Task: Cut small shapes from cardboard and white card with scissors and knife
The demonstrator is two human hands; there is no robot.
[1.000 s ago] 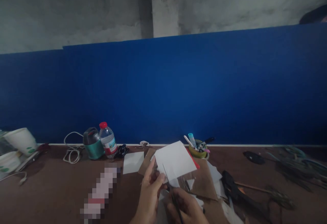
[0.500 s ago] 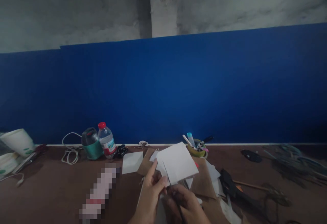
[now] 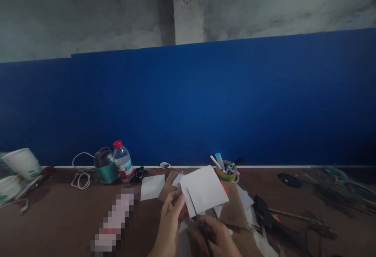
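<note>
My left hand (image 3: 172,216) pinches the near-left corner of a white sheet of paper (image 3: 207,188) held a little above the brown table (image 3: 58,218). Just right of it, my right hand (image 3: 216,239) is closed round a dark thin tool (image 3: 202,231) whose tip meets the paper's lower edge along a cut line; it looks like scissors, but I cannot be sure. Both hands sit at the bottom middle of the view. Brown cardboard (image 3: 233,210) and white paper scraps (image 3: 246,200) lie under and around them.
A second white sheet (image 3: 152,187) lies left of my hands. Along the blue partition (image 3: 188,104) stand a water bottle (image 3: 123,167), a teal container (image 3: 105,166), a white cable (image 3: 80,173), paper cups (image 3: 22,163) and a pen cup (image 3: 227,169). A black glue gun (image 3: 268,218) lies at right.
The white sheet has shifted slightly right and turned a little in my left hand, and my right hand's tool has moved further along the cut. My left fingers have closed tighter on the corner.
</note>
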